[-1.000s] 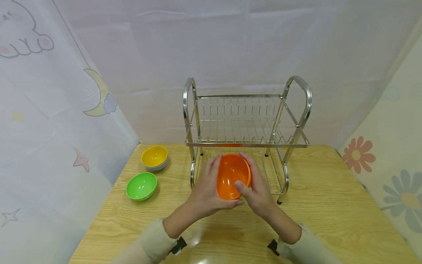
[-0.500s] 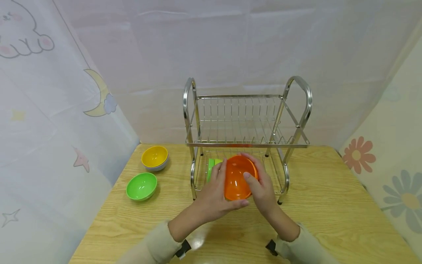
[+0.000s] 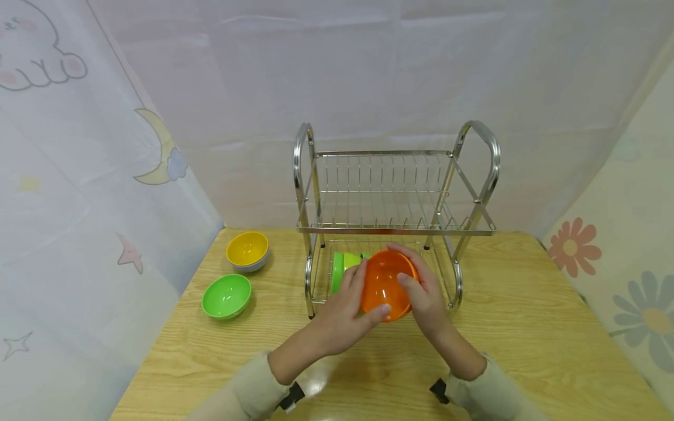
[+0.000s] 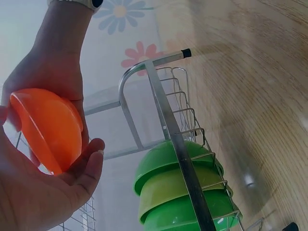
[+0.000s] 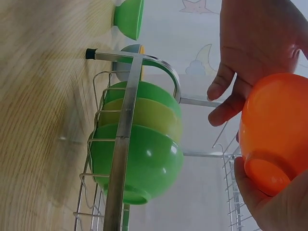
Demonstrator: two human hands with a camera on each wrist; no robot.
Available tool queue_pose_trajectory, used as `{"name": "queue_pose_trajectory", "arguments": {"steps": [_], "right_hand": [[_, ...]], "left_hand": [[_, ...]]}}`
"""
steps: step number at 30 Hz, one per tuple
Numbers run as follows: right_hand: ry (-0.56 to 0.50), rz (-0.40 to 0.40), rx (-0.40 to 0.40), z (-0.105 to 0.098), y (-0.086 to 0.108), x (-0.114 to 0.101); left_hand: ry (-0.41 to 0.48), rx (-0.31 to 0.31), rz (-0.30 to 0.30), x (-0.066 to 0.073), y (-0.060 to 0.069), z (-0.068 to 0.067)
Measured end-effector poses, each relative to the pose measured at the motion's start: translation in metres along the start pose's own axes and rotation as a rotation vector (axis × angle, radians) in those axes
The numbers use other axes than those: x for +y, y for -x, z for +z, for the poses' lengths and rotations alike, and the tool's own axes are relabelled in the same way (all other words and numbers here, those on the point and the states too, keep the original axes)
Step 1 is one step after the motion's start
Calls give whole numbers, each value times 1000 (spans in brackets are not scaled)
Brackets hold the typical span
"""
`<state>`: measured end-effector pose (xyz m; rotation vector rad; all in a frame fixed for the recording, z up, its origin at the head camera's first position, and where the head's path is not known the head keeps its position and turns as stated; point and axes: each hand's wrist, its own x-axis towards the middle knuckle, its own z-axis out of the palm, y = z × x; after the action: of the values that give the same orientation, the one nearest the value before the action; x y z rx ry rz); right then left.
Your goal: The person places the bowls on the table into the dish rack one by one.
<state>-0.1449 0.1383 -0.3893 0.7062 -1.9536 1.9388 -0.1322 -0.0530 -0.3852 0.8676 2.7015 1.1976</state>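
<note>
An orange bowl (image 3: 387, 286) is held between both hands in front of the rack's lower tier, its inside facing the head camera. My right hand (image 3: 429, 298) grips its right side, thumb inside and fingers behind. At the left side, my left hand (image 3: 342, 313) has its fingers along the outside and its thumb over the near rim. In the right wrist view, two left-hand fingers hang beside the bowl. A green bowl (image 5: 139, 159), a yellow-green bowl (image 5: 166, 118) and another green bowl (image 5: 159, 91) stand on edge, nested, in the lower tier.
The two-tier metal dish rack (image 3: 395, 232) stands on the wooden table (image 3: 526, 327). To the left lie a green bowl (image 3: 226, 297) and a yellow bowl (image 3: 246, 248) on a grey-blue bowl (image 3: 253, 267). Printed cloth (image 3: 389, 70) hangs behind and at both sides.
Both hands and the orange bowl have shifted right, uncovering the nested bowls in the lower tier. The left thumb has moved up from below the bowl onto its near rim.
</note>
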Motion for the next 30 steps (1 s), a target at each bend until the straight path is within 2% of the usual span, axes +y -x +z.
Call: {"name": "queue_pose_trajectory", "arguments": {"steps": [5, 8, 11, 17, 22, 30], "right_hand": [[21, 37, -15, -6, 1, 1], [68, 36, -8, -12, 1, 3], [141, 18, 5, -18, 0, 5], [336, -28, 1, -30, -4, 9], [470, -41, -23, -40, -8, 17], [641, -4, -61, -51, -12, 31]], "left_hand": [[59, -75, -18, -4, 1, -10], [45, -98, -30, -6, 1, -18], [-20, -91, -25, -6, 3, -28], [-182, -19, 40, -1, 9, -48], [-233, 70, 139, 9, 17, -68], [-315, 194, 381, 30, 24, -96]]}}
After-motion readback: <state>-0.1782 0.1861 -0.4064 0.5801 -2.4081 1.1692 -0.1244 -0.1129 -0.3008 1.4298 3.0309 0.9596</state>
